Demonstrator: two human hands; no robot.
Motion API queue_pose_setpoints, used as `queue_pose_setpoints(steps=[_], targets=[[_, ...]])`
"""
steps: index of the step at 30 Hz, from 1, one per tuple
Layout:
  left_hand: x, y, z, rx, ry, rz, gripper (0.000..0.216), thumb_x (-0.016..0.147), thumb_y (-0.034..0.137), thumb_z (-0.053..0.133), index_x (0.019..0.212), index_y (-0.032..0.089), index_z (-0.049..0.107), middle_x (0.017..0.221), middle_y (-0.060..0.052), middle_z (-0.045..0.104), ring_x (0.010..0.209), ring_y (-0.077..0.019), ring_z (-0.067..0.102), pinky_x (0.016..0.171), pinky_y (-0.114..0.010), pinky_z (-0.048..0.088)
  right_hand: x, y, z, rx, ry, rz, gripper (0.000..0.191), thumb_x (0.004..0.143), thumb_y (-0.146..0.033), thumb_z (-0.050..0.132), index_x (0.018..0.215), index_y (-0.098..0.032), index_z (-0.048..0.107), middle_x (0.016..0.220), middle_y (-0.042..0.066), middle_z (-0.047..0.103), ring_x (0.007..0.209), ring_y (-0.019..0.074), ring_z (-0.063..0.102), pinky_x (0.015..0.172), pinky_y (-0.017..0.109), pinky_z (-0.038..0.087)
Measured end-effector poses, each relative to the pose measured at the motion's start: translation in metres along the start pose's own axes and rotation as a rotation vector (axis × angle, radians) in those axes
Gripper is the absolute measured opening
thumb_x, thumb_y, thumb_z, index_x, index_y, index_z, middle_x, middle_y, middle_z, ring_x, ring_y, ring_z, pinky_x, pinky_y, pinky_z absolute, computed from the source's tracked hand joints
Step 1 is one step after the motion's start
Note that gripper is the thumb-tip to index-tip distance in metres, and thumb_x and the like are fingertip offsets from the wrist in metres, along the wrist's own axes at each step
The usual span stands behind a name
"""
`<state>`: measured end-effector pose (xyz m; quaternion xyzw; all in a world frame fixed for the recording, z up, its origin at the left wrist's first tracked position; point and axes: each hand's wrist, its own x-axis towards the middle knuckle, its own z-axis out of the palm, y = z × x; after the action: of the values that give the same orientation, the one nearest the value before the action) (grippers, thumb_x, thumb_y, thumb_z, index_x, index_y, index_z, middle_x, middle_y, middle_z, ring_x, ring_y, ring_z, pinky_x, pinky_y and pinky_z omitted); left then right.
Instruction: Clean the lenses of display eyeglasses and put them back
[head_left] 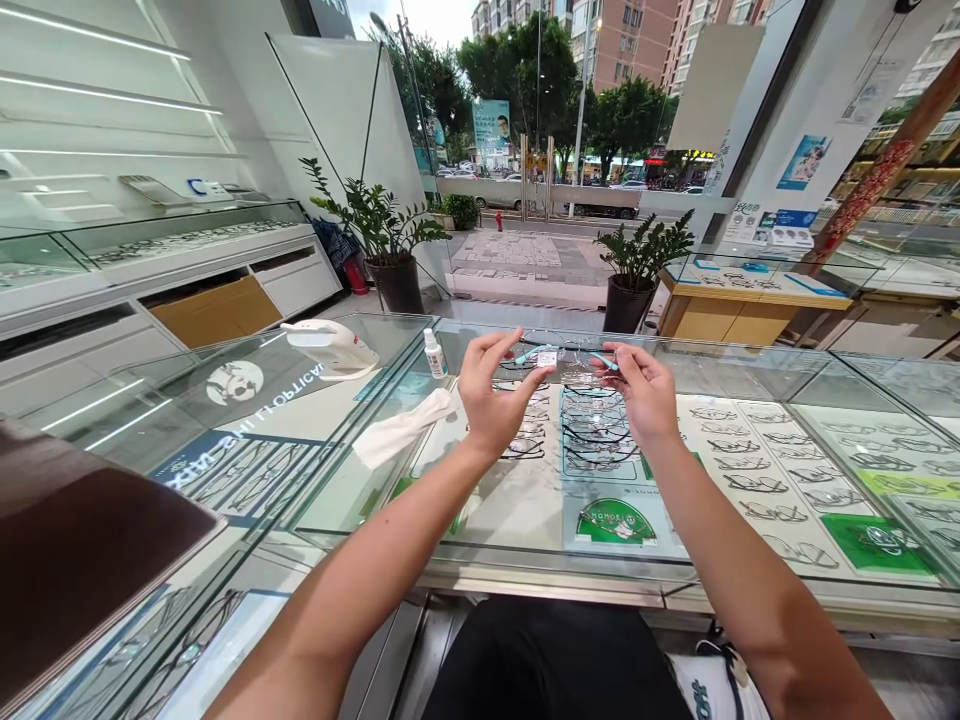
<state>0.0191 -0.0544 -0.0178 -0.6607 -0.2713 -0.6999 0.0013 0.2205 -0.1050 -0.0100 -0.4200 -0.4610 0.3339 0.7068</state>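
Note:
I hold a thin-framed pair of glasses (564,350) with light blue temple tips above the glass counter (525,500). My left hand (493,395) pinches its left side near a small white tag (547,357). On the other side my right hand (641,390) pinches the right temple. Both hands are closed on the frame, a little above the counter top. Under the glass, directly below my hands, lie rows of spectacles (592,430).
A white cloth (401,430) and a small spray bottle (434,353) sit on the counter left of my hands. A white device (334,345) stands farther left. A dark brown tray (75,540) is at the near left. Potted plants (390,245) stand behind the counter.

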Motion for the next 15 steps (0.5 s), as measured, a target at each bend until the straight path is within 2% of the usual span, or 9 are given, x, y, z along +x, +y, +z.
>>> queue_pose_setpoints(steps=[5, 9, 15], targets=[[-0.001, 0.005, 0.0, 0.006, 0.001, -0.036, 0.05, 0.082, 0.047, 0.086, 0.127, 0.03, 0.072, 0.106, -0.005, 0.069, 0.089, -0.018, 0.063, 0.084, -0.038, 0.057, 0.0, 0.002, 0.0, 0.08, -0.016, 0.071, 0.038, 0.084, -0.057, 0.08, 0.101, -0.023, 0.079, 0.089, 0.005, 0.08, 0.075, 0.0186, 0.073, 0.068, 0.032, 0.061], [0.0, 0.007, -0.001, 0.002, -0.012, -0.08, 0.048, 0.083, 0.045, 0.086, 0.126, 0.03, 0.072, 0.108, -0.005, 0.07, 0.088, -0.0177, 0.063, 0.083, -0.038, 0.057, 0.0, 0.003, 0.0, 0.089, -0.009, 0.108, 0.039, 0.082, -0.056, 0.081, 0.1, -0.022, 0.079, 0.087, 0.005, 0.08, 0.074, 0.0181, 0.073, 0.066, 0.031, 0.061], [0.003, -0.007, 0.001, -0.07, -0.036, -0.014, 0.054, 0.079, 0.045, 0.089, 0.129, 0.032, 0.072, 0.112, -0.004, 0.07, 0.088, -0.0168, 0.064, 0.086, -0.038, 0.056, -0.002, 0.0, 0.0, 0.027, 0.021, -0.058, 0.036, 0.087, -0.055, 0.078, 0.101, -0.022, 0.079, 0.105, 0.007, 0.081, 0.082, 0.0216, 0.077, 0.065, 0.032, 0.061]])
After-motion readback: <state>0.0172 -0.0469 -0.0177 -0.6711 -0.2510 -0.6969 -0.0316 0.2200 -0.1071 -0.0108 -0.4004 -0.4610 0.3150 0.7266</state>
